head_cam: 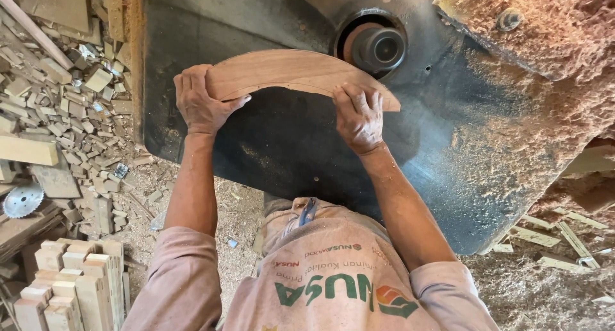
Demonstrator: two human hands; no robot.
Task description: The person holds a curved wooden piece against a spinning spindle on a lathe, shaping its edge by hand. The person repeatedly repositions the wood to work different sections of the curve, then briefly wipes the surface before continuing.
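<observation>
A curved, arch-shaped piece of brown wood lies flat on the dark metal machine table. My left hand grips its left end, fingers wrapped over the edge. My right hand presses down on its right part, fingers spread on top. The right end of the piece sits close beside the round spindle cutter that stands up through a hole in the table.
A thick heap of reddish sawdust covers the table's right side and the floor. Scattered wood offcuts litter the left. A stack of pale wood blocks stands at lower left, beside a circular saw blade.
</observation>
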